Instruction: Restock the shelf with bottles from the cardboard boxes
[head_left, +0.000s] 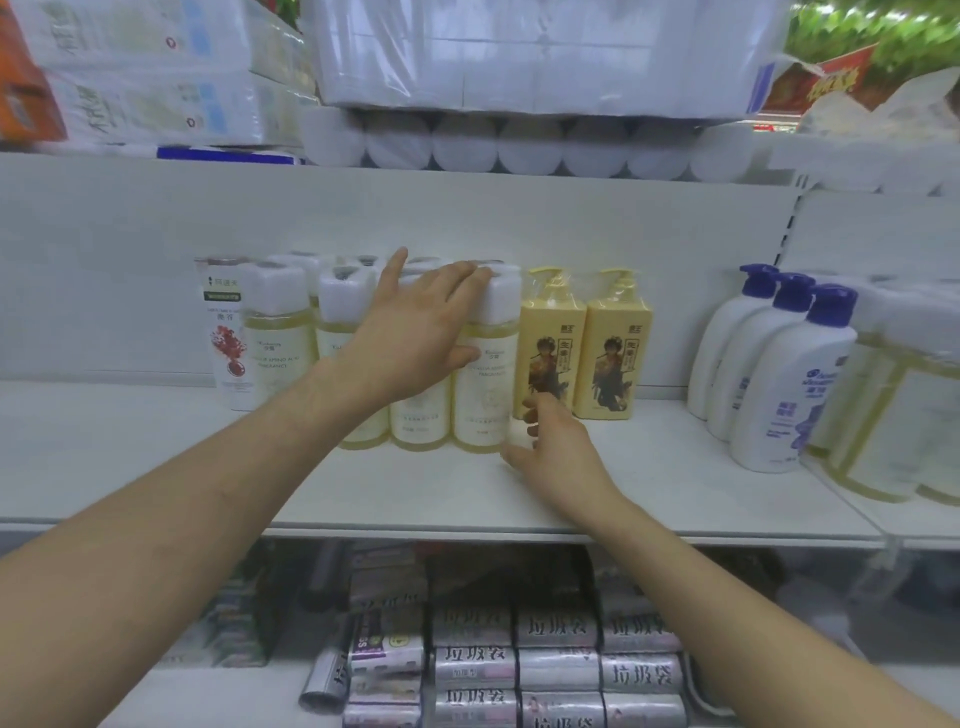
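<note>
Several clear bottles of pale yellow liquid with white caps stand in rows on the white shelf (649, 467). My left hand (415, 327) lies spread over the front row, fingers reaching onto the cap of the rightmost clear bottle (488, 395), thumb against its side. Down at that same bottle's base sits my right hand (556, 447), its fingers loosely apart and touching the lower right edge. No cardboard box is in view.
Two yellow pump bottles (584, 348) stand just right of the clear ones. Three white bottles with blue caps (779, 374) and wrapped packs (904, 415) sit further right. A white tube (228, 332) is at left. Paper rolls fill the shelf above, bag rolls the one below.
</note>
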